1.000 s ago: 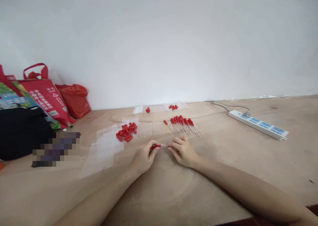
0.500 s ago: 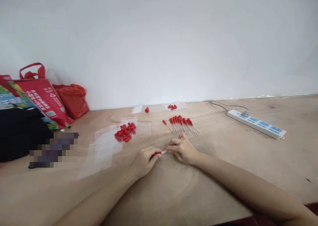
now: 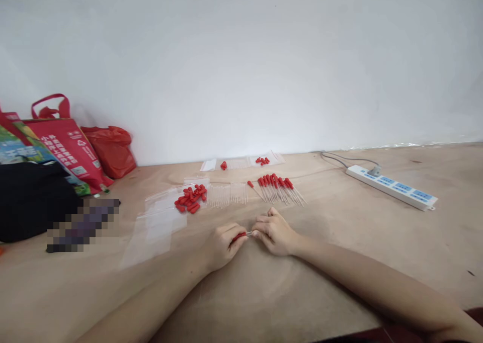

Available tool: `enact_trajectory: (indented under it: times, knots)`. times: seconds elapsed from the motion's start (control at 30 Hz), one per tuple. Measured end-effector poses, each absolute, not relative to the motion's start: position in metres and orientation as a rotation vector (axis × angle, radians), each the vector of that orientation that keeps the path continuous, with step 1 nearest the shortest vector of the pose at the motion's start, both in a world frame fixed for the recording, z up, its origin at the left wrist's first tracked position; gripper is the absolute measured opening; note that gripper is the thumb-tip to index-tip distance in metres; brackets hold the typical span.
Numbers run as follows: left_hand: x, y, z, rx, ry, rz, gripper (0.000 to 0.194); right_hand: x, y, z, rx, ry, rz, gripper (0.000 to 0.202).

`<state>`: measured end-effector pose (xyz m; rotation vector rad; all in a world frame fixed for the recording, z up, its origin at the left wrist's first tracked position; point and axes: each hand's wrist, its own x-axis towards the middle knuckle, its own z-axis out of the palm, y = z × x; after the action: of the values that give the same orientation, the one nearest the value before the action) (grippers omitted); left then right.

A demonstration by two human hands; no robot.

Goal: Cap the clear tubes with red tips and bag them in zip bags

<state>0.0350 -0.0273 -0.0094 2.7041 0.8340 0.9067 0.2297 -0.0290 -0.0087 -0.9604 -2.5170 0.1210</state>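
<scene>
My left hand (image 3: 225,246) is closed on a red rubber dropper bulb (image 3: 239,236). A clear glass tube (image 3: 249,233) runs from the bulb's end into the pinched fingers of my right hand (image 3: 274,233). Most of the tube is hidden by those fingers. Beyond my right hand lies a row of droppers (image 3: 275,182) with red bulbs fitted on clear tubes. A heap of loose red bulbs (image 3: 191,199) rests beyond my left hand, beside several bare clear tubes (image 3: 226,196) laid side by side.
Clear plastic bags (image 3: 154,237) lie flat on the wooden table (image 3: 339,303) at left. Filled bags (image 3: 241,163) sit by the wall. Red shopping bags (image 3: 75,152) and a black bag (image 3: 33,202) stand far left. A white power strip (image 3: 392,187) with a grey cable lies right.
My right thumb and fingers have come together around the tube, and the hand has turned slightly. Less of the red bulb's free length shows differently; both hands stay in nearly the same place.
</scene>
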Motion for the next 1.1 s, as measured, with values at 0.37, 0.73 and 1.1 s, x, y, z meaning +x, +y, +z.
enact_trajectory:
  times: [0.37, 0.73, 1.1]
  knots:
    - [0.030, -0.016, 0.000, 2.675, 0.976, 0.863, 0.017, 0.235, -0.021, 0.009, -1.012, -2.589, 0.218, 0.024]
    - [0.004, 0.005, -0.003, 2.576, 1.464, 0.747, 0.026, 0.233, 0.048, 0.009, -1.809, -1.968, 0.218, 0.028]
    - [0.004, 0.006, -0.007, 2.613, 1.418, 0.744, 0.017, 0.206, 0.066, 0.008, -2.182, -1.839, 0.176, 0.032]
